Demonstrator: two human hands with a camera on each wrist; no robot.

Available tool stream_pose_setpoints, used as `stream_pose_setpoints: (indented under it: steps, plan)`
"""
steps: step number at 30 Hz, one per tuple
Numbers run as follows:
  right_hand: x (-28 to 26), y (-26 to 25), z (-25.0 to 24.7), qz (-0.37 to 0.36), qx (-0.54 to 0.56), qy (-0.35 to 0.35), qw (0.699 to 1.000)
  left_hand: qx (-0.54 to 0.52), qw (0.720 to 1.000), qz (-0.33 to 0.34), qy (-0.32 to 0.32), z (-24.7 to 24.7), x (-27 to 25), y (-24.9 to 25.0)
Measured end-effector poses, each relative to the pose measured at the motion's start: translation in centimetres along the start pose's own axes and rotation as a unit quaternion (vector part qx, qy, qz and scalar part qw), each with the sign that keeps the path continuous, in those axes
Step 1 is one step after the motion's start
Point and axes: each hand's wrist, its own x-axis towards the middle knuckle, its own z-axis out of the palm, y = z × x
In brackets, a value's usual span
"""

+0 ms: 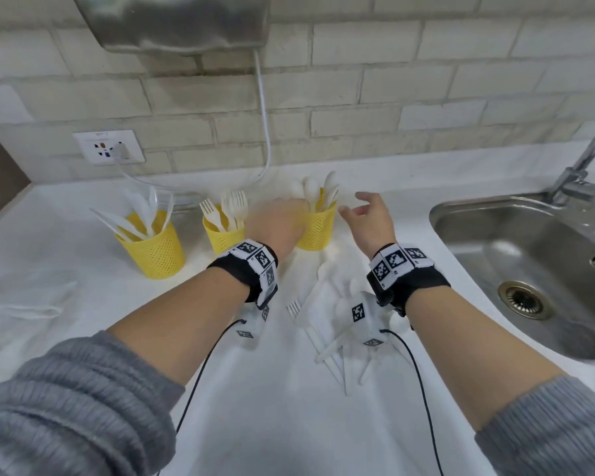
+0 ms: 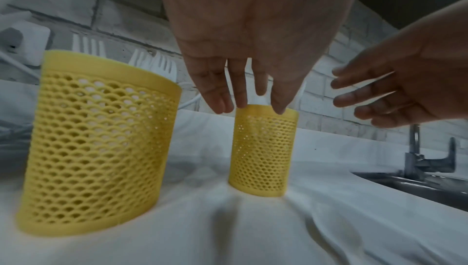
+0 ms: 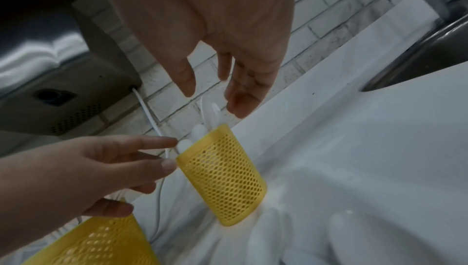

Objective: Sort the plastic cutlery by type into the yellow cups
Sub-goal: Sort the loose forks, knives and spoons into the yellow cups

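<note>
Fingers of the left hand (image 1: 278,225) reach straight out to the rim of the spoon cup (image 1: 317,224), tips touching or nearly touching a white spoon (image 3: 184,143) at the lip; whether they pinch it I cannot tell, since the right wrist view shows them extended beside the bowl rather than wrapped round it. The right hand (image 1: 367,218) hovers at three o'clock of that cup, fingers loose and spread, holding nothing.

Outward from there, the fork cup (image 1: 222,235) stands just beside the left wrist at nine o'clock of the spoon cup, and the knife cup (image 1: 155,245) sits farther out on the same line. Unsorted white cutlery (image 1: 327,334) lies on the white cloth (image 1: 272,407) at six o'clock, partly under the right forearm. The sink (image 1: 529,269) lies well off at three o'clock.

The step in hand looks like settling a spoon among its fellows. To do it well, I would steady the light mesh cup with the free right hand against its side, let the spoon slide handle-down, and lift the left fingers straight up so they do not drag the neighbouring bowls or tip the cup.
</note>
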Motion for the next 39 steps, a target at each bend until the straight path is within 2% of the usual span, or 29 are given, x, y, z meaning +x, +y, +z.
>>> stream_pose_setpoints:
  steps: [2, 5, 7, 12, 15, 19, 22, 29, 35, 37, 39]
  plan:
    - [-1.3, 0.6, -1.2, 0.017, -0.048, -0.032, 0.998, -0.013, 1.000, -0.008, -0.015, 0.4, -1.9, 0.3]
    - [-2.7, 1.9, -2.3, 0.082, -0.144, -0.110, 0.980, 0.063, 0.987, -0.038, -0.141, 1.7, -4.5, 1.2]
    - [-3.6, 2.6, -2.9, 0.103, -0.229, -0.141, 0.958, 0.095, 0.976, -0.050, -0.190, 2.9, -5.5, 1.5]
    - [-7.2, 2.7, -4.9, 0.133, -0.426, -0.218, 0.868, 0.083, 0.976, -0.069, -0.188, 3.8, -6.7, 2.1]
    - [-9.6, 3.3, -5.5, 0.134, -0.470, -0.228, 0.842, 0.034, 0.979, -0.082, -0.182, 2.9, -7.4, 2.5]
    - [-11.0, 4.4, -5.0, 0.132, -0.455, -0.234, 0.849, -0.081, 0.982, -0.099, -0.142, 1.5, -9.3, 2.2]
    - [-11.5, 4.6, -4.5, 0.138, -0.438, -0.208, 0.864, -0.148, 0.975, -0.120, -0.115, 0.8, -11.4, 1.6]
    - [-12.9, 5.5, -4.8, 0.160, -0.340, -0.148, 0.915, -0.174, 0.956, -0.157, -0.176, 1.5, -14.5, 0.3]
    - [-14.4, 6.1, -5.7, 0.183, -0.382, -0.184, 0.887, -0.181, 0.942, -0.138, -0.246, 2.8, -15.0, 1.4]
    - [-14.2, 5.8, -5.5, 0.195, -0.424, -0.194, 0.863, -0.173, 0.940, -0.143, -0.257, 2.8, -14.8, 1.8]
    - [-13.9, 5.7, -5.1, 0.219, -0.464, -0.188, 0.838, -0.161, 0.934, -0.180, -0.265, 2.9, -14.5, 1.9]
